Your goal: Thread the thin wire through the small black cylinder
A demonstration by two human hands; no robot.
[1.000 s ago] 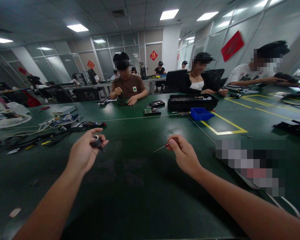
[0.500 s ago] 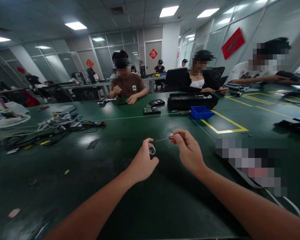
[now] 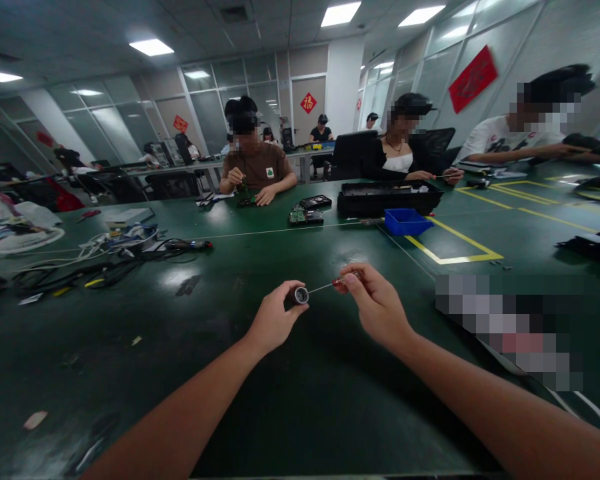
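My left hand (image 3: 274,319) grips a small dark cylindrical part (image 3: 301,295) between thumb and fingers. Its round end, rimmed in silver-grey, faces toward me and to the right. A screwdriver (image 3: 337,282) with a reddish see-through handle is pinched in my right hand (image 3: 375,300). The thin metal shaft points left, and its tip reaches the rim of the cylindrical part; whether it touches or enters, I cannot tell. Both hands are held above the green tabletop (image 3: 300,407).
Ahead lie hard drives (image 3: 310,210), a long black tray (image 3: 390,200) and a blue bin (image 3: 407,222). Tangled cables (image 3: 105,260) cover the left side. A blurred-out item (image 3: 510,333) is on the right. Across the table sits a person in a brown shirt (image 3: 260,170), among other people.
My left hand has closed its fingers around the cylindrical part and turned it, so more of its dark body shows. The screwdriver tip has come down to the part's rim.
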